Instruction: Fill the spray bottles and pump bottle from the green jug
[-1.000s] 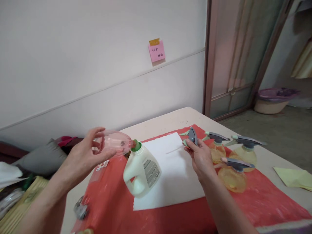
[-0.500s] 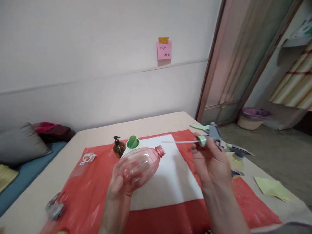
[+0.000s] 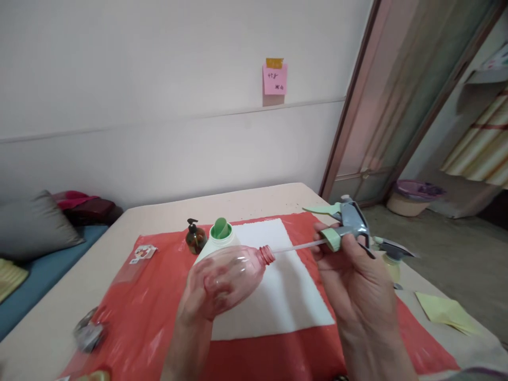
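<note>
My left hand [image 3: 198, 296] is wrapped round the base of a clear pink plastic bottle [image 3: 242, 270], which lies tilted with its threaded neck pointing right. In my right hand [image 3: 353, 275] is a grey and green trigger spray head [image 3: 351, 219], gripped near its green collar. Its thin white dip tube reaches left to the bottle's mouth, and the tip appears to be at or just inside the neck. The collar is apart from the neck. Behind the bottle stand a white bottle with a green cap inside its opening [image 3: 221, 233] and a brown pump bottle [image 3: 196, 239].
A white sheet [image 3: 278, 312] lies on red plastic [image 3: 146, 317] over the table. At the right are another spray bottle [image 3: 392, 259] and yellow paper [image 3: 446, 312]. On the left lie a small printed packet [image 3: 143, 253] and a grey roll [image 3: 90, 330].
The bottle's neck and the dip tube have come together; before, a gap lay between them. The spray head is now tilted, with its tube sloping down to the left. The view has shifted slightly.
</note>
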`<state>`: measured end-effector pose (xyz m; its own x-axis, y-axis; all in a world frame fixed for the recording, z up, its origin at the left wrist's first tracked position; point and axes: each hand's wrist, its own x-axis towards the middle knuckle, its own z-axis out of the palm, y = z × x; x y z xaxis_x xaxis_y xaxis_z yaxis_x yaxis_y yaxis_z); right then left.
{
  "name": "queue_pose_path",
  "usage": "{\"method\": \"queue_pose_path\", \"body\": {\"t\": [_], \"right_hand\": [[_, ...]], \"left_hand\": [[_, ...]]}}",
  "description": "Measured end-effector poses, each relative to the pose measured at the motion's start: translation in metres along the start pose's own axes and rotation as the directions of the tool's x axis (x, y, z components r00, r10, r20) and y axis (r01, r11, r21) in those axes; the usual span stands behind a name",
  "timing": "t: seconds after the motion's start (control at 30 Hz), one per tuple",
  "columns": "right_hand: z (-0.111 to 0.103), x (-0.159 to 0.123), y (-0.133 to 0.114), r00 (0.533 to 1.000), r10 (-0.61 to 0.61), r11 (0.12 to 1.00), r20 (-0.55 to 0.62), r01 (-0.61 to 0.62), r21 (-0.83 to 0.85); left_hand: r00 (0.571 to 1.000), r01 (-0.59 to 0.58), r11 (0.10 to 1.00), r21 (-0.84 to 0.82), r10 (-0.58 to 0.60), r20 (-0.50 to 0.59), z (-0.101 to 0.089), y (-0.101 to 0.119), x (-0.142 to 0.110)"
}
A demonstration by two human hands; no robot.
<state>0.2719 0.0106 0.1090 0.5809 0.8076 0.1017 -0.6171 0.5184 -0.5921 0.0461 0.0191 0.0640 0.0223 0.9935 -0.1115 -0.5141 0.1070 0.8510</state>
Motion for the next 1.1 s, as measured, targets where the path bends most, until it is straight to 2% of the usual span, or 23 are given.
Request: {"method": "queue_pose_path", "body": {"t": [0.1,0.33,0.6,0.9,1.0,1.1], "right_hand": [[0.0,-0.006,0.013,0.995,0.052,0.998,0.091,-0.049,-0.034],[0.002,-0.024,0.039,0.949,0.163,0.979,0.268,-0.121,-0.164],[0.001,-0.024,0.043,0.951,0.186,0.974,0.246,-0.145,-0.173],[-0.002,-0.024,0.042,0.916,0.223,0.973,0.334,-0.192,-0.126],[-0.002,-0.024,0.045,0.924,0.222,0.971,0.31,-0.183,-0.151],[0.0,-0.023,0.046,0.943,0.227,0.971,0.245,-0.202,-0.125]], "left_hand": [[1.0,0.012,0.999,0.047,-0.012,-0.001,-0.006,-0.007,-0.004],[1.0,-0.031,0.999,0.036,0.031,0.004,0.006,-0.017,-0.006],[0.999,-0.018,0.998,0.059,0.021,-0.044,0.009,-0.017,-0.011],[0.994,-0.112,0.993,0.038,0.113,-0.014,0.011,-0.015,-0.018],[0.983,-0.174,0.981,0.086,0.178,-0.039,0.014,-0.015,-0.025],[0.953,-0.286,0.94,0.188,0.3,-0.051,0.019,-0.016,-0.031]]}}
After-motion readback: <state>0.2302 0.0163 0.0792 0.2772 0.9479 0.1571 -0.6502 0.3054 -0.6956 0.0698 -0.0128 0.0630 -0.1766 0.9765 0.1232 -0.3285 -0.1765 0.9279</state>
